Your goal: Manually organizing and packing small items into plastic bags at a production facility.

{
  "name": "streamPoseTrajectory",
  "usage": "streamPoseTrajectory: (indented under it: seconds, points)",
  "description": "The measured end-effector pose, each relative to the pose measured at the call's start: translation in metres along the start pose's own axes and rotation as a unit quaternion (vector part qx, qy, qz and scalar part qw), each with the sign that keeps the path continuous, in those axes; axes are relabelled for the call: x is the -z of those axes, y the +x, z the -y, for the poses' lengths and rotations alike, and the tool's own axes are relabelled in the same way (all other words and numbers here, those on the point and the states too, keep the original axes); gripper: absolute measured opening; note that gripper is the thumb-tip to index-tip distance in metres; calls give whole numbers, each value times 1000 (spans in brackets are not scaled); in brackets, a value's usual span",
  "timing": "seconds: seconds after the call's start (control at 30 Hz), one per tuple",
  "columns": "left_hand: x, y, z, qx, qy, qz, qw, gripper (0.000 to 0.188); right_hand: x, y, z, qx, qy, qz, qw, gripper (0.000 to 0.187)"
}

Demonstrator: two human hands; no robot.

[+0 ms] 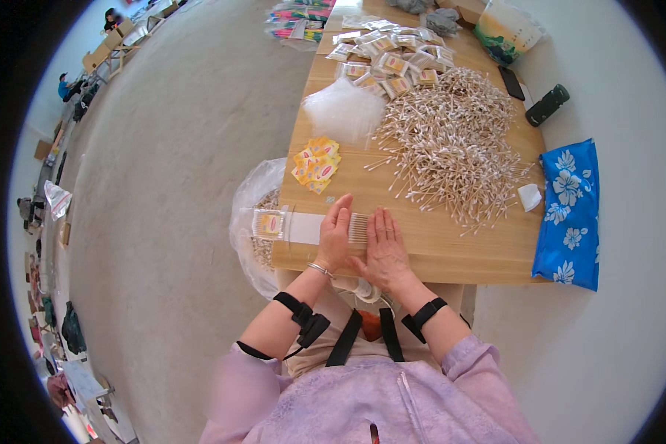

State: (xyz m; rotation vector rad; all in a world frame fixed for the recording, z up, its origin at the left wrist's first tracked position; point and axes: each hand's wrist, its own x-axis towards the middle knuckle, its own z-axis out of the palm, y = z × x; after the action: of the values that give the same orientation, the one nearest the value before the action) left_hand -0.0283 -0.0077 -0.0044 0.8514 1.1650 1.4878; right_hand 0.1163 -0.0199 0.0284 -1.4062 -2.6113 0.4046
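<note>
From where I stand, both hands are flat-fingered, neither grip curled round anything: the left hand (336, 238) stands on its edge and the right hand (385, 248) lies palm down, with a short row of cotton swabs (358, 228) in the gap between them on the table (451, 259). I'd say the knack here is light, even pressure from both sides, so the sticks lie side by side without riding up or crossing; pressing harder from one hand would likely skew the row. Just left of the left hand lies a white strip (305, 229), best kept in line with the row. Past it, a filled clear packet (268, 223) pokes over the table's left edge, above a plastic bag (241, 226) of swabs, so any push that way wants care. The near edge runs close below the wrists, leaving little room to draw back. Ahead, yellow cards (317, 164) sit to the left and the big swab heap (451, 144) spreads to the right, its loose fringe reaching toward the right hand. The easiest room is the bare wood rightward, along the near edge toward the blue flowered pack (567, 214).
</note>
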Motion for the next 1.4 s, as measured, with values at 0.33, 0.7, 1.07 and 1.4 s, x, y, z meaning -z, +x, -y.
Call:
streamPoseTrajectory:
  seconds: [0.33, 0.7, 1.07, 1.4]
  points:
    - [14, -69, -52, -174, 589, 215, 759, 54, -3, -2, -6, -9, -33, 30, 999, 113]
    - [6, -68, -52, -153, 616, 227, 738, 64, -16, -2, -12, 16, -50, -35, 998, 105]
    - [0, -64, -57, -129, 635, 230, 726, 69, -16, -1, -12, 16, -96, -16, 995, 96]
    - [-1, -58, -59, -114, 619, 238, 740, 72, -15, -2, -12, 14, -89, -11, 996, 96]
